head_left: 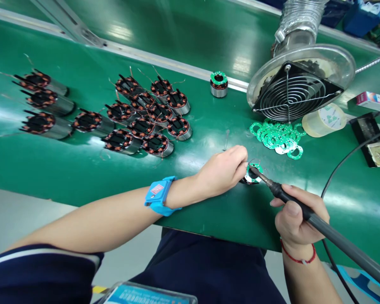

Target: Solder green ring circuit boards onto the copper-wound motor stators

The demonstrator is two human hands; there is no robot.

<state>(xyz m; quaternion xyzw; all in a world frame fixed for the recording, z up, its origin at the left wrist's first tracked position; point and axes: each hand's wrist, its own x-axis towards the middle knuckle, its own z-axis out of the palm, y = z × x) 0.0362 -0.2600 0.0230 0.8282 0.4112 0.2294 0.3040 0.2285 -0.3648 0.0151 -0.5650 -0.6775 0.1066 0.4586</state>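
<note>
Right hand (296,219), grip closed around soldering iron (307,214); tip rests on the stator (252,173) at the near edge of the green table (82,164). Left hand (223,171), blue wrist strap (160,196), fingers pinched shut at the stator's left rim; what they hold is too small to tell. Just beyond: pile of green ring boards (278,136), tape roll (324,120). Farther: extractor fan (296,90), cluster of wound stators (145,116).
</note>
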